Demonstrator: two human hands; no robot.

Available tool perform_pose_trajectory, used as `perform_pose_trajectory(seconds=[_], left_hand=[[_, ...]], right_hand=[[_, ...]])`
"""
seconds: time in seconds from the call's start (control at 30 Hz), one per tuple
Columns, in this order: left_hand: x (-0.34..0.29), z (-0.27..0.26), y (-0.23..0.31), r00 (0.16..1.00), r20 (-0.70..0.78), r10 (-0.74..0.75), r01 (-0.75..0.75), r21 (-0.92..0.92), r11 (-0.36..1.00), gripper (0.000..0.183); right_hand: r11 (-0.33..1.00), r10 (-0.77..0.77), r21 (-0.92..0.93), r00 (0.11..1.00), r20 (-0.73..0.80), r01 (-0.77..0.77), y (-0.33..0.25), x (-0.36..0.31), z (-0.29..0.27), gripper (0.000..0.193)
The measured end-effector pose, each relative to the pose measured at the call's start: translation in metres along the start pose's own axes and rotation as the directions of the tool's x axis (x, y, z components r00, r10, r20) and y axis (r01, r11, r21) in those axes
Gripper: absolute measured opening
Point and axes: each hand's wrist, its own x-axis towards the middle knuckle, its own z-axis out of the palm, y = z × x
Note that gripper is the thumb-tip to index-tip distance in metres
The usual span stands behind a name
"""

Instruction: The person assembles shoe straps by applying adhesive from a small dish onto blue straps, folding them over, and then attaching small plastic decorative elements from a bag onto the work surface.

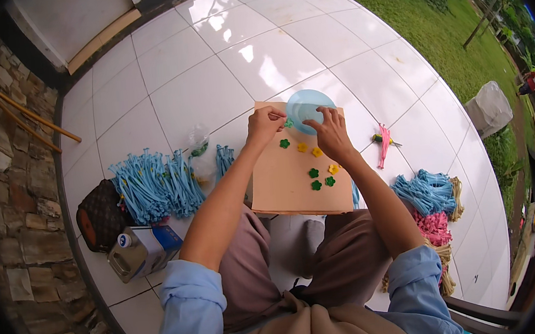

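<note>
Shown near the far edge of a brown cardboard sheet (pixel 269 186): a small green flower piece (pixel 288 124), at the fingertips of the left hand (pixel 268 126) and just beside a translucent pale-blue plate (pixel 294 98). Appears pinched between left thumb and forefinger, with the exact contact too small to confirm. Opposite, a right hand (pixel 334 131) with thumb and forefinger parted near the plate's rim; nothing discernible between them.

Judged from form, likely to handle as very light, thin and fairly stiff; probably smooth enough to slip, and perhaps breakable at the petals under hard pressure. Best taken lightly by opposite petal edges, between two fingertips.

Roughly round in outline, hence without a marked long axis; seemingly tilted at the fingertips, with facing direction impossible to tell. Nearer the body, resting on the cardboard: loose green flowers (pixel 314 173) and yellow flowers (pixel 317 152), similarly round and without a common heading. Off to the left, bundles of light-blue stems (pixel 144 188), lengthwise roughly near to far; to the right, on the tiles, a slim pink bundle (pixel 384 146), similarly aligned.
</note>
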Motion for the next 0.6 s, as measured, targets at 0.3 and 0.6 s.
perform_pose_trajectory(seconds=[0.3,0.6], left_hand=[[0.000,-0.002,0.000,1.000,0.018,0.015,-0.015,0.000,1.000,0.014],[-0.002,0.000,0.007,0.999,0.001,-0.055,0.055,-0.091,0.994,0.015]], right_hand=[[1.000,-0.017,-0.016,1.000,-0.003,0.017,-0.002,0.000,0.005,0.039],[0.983,-0.019,0.177,0.983,-0.183,0.052,-0.017,0.014,-0.024,0.039]])
